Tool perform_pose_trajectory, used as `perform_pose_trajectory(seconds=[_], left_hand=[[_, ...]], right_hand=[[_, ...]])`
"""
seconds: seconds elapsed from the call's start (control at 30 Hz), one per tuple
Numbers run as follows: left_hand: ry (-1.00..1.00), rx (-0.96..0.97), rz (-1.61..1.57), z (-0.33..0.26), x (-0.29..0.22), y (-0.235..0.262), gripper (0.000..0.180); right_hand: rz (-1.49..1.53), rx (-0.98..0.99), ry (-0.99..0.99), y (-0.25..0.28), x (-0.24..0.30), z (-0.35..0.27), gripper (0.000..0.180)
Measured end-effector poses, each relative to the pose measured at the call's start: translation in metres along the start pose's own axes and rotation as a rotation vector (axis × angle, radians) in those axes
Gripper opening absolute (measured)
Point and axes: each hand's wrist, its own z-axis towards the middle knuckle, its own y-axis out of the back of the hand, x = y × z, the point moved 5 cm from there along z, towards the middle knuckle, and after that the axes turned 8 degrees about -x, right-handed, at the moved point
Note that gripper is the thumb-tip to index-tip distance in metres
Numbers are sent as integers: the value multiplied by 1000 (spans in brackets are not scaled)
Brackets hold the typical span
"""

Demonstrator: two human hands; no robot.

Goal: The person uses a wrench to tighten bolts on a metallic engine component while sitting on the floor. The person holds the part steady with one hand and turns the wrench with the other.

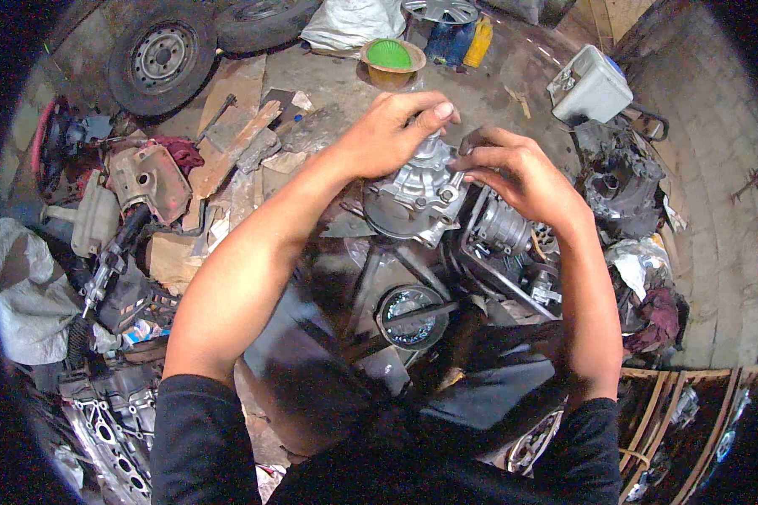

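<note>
A silver cast-metal housing point(413, 195) with bolted lugs and a round flange stands in front of me, between my arms. My left hand point(392, 133) grips its upper end, fingers curled over the top and partly hidden. At the housing's right side, my right hand point(514, 172) has its fingers bent and drawn together. Their tips are by a small shiny piece point(455, 183) that meets a bolted lug; whether it is a tool or part of the housing I cannot make out. Just right of the housing sits another ribbed metal unit point(504, 225), below my right hand.
Between my legs lies a round dark dish point(413, 316) with a bar across it. Engine parts point(109, 429) and a steering wheel point(50, 147) crowd the left. Tyres point(162, 59), a yellowish bowl point(392, 71) and a grey box point(589, 84) stand farther off. A wooden rack point(682, 421) is at lower right.
</note>
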Motion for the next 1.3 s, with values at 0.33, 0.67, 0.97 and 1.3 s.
perform_pose_trajectory(seconds=[0.33,0.67,0.97,1.3], left_hand=[[2,-80,-12,-4,5,4,41],[-57,-35,143,-12,-4,7,34],[-35,8,198,-16,1,6,33],[-29,26,147,-13,-3,4,33]], right_hand=[[-143,-157,68,17,11,2,33],[-127,-404,-171,19,21,-30,22],[-193,-579,-132,3,44,-67,24],[-153,-596,258,-24,70,-90,39]])
